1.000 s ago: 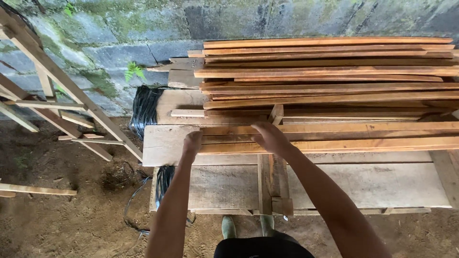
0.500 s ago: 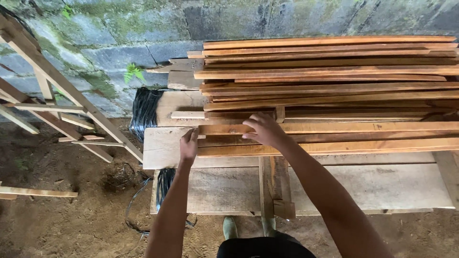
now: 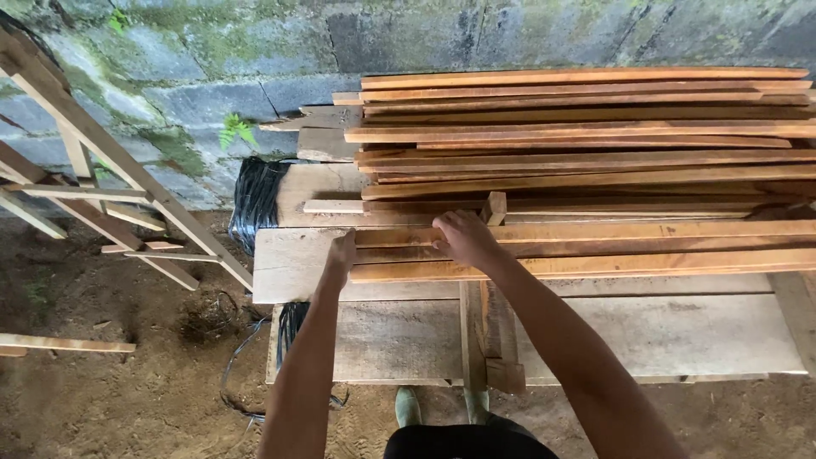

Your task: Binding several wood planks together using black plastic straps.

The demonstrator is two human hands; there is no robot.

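A pale plank workbench point(image 3: 595, 336) stands on a dirt floor point(image 3: 110, 391). Reddish wooden slats point(image 3: 578, 153) lie stacked directly on it from its middle toward twelve o'clock, and a black bundle point(image 3: 255, 200) sits at its ten o'clock corner.

Looking down from the head cam, I've got both hands on a stack of reddish wooden slats point(image 3: 586, 161) piled on a pale plank workbench point(image 3: 595, 331). My left hand point(image 3: 340, 255) sits flat against the left end of the nearest slat point(image 3: 595, 265), and my right hand point(image 3: 463, 238) rests on top of the slats just beside it, fingers curled over. A black bundle point(image 3: 255, 200) is at the bench's left end, a wooden frame point(image 3: 110, 178) leans further left, and a mossy block wall point(image 3: 212, 59) runs behind.
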